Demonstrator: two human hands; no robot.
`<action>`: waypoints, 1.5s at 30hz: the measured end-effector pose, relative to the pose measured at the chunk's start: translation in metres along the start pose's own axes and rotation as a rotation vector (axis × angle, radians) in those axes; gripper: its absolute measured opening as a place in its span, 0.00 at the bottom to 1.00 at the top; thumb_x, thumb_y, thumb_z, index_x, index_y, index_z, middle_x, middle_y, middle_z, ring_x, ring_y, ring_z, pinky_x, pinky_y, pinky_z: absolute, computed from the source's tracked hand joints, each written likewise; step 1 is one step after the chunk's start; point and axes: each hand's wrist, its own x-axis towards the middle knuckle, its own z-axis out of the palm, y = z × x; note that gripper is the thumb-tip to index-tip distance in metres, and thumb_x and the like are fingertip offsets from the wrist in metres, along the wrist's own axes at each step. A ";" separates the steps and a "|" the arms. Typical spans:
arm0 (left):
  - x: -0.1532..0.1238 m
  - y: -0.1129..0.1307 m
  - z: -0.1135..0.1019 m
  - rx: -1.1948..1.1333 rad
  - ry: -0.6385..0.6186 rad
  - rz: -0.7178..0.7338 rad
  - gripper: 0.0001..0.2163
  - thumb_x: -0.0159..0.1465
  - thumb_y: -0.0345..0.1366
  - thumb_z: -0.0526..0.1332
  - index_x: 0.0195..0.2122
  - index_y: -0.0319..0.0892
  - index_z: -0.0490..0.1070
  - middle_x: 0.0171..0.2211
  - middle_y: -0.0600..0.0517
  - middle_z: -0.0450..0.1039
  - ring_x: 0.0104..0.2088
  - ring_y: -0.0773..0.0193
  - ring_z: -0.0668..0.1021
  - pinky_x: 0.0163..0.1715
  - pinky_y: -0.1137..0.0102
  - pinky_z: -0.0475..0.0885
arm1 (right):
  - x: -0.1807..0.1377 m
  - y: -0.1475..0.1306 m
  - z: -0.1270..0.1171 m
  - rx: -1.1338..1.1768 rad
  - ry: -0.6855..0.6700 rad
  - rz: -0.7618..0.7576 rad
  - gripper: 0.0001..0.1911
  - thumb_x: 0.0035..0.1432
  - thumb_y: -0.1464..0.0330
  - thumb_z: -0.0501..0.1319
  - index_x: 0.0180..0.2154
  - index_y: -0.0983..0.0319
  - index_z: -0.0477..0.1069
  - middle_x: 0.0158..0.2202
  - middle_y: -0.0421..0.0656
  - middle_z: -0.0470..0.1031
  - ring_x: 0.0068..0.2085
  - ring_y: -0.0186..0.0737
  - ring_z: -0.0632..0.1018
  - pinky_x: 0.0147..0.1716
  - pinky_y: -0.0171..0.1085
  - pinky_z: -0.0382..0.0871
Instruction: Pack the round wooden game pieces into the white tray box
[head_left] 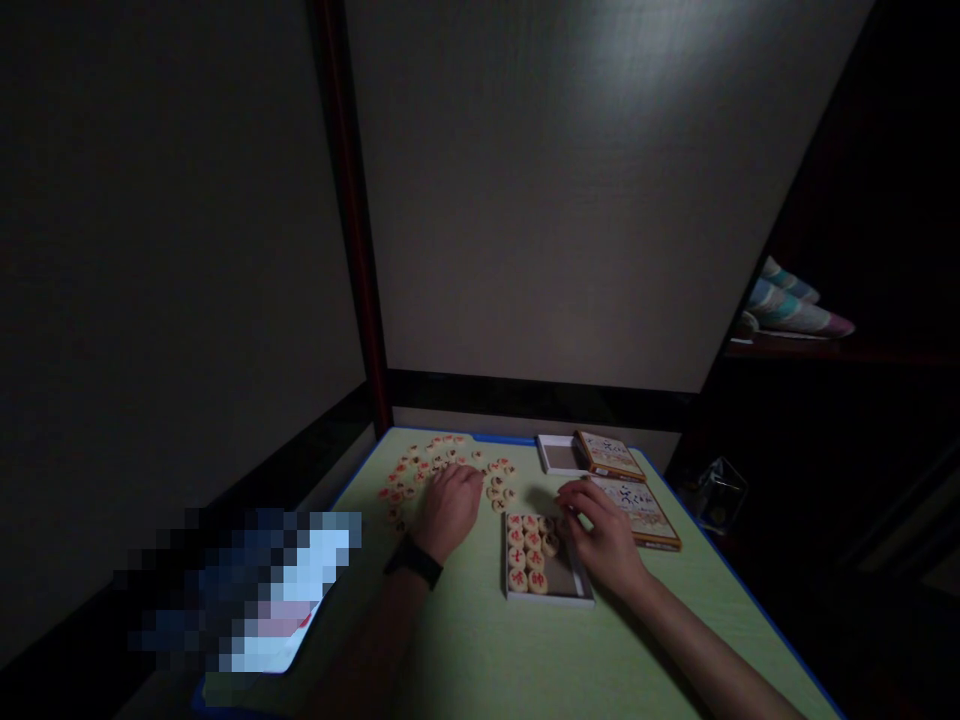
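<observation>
Loose round Chinese chess pieces (495, 492) with red or dark characters lie spread on the green table. My left hand (454, 505), wearing a black wristband, is palm down among them. Its fingers are bent and close together, and what is under the fingertips is hidden. A shallow white tray (551, 598) holds rows of pieces at its left and top, with its brown bottom bare at lower right. Over the tray's right edge is my right hand (600, 530), fingers curled with thumb and fingertips close together. Anything between them cannot be made out.
An open white tray (559, 455) stands at the back, with a printed box lid (613, 455) beside it. Another printed lid (637, 512) lies right of my right hand. A bright, blurred-out screen (300, 590) is at the table's left edge. Walls rise behind and left.
</observation>
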 end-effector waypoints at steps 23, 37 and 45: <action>-0.002 0.006 0.011 -0.115 0.011 0.012 0.15 0.69 0.30 0.50 0.48 0.38 0.76 0.52 0.42 0.76 0.55 0.54 0.74 0.58 0.58 0.69 | 0.098 0.004 0.090 -0.307 -0.884 0.058 0.11 0.54 0.76 0.58 0.35 0.64 0.79 0.39 0.51 0.82 0.41 0.45 0.80 0.38 0.35 0.64; -0.001 0.004 -0.004 -0.011 -0.034 -0.155 0.14 0.64 0.25 0.52 0.42 0.37 0.77 0.46 0.40 0.76 0.51 0.51 0.73 0.52 0.58 0.69 | 0.113 -0.013 0.105 -0.338 -0.887 0.011 0.10 0.60 0.77 0.56 0.37 0.67 0.77 0.42 0.53 0.81 0.41 0.41 0.79 0.38 0.33 0.63; -0.001 0.007 -0.007 -0.033 -0.057 -0.160 0.14 0.65 0.26 0.53 0.44 0.35 0.77 0.48 0.39 0.76 0.54 0.49 0.73 0.54 0.57 0.68 | 0.113 -0.015 0.110 -0.356 -0.943 -0.055 0.11 0.57 0.77 0.58 0.40 0.68 0.77 0.43 0.55 0.80 0.44 0.45 0.79 0.41 0.35 0.65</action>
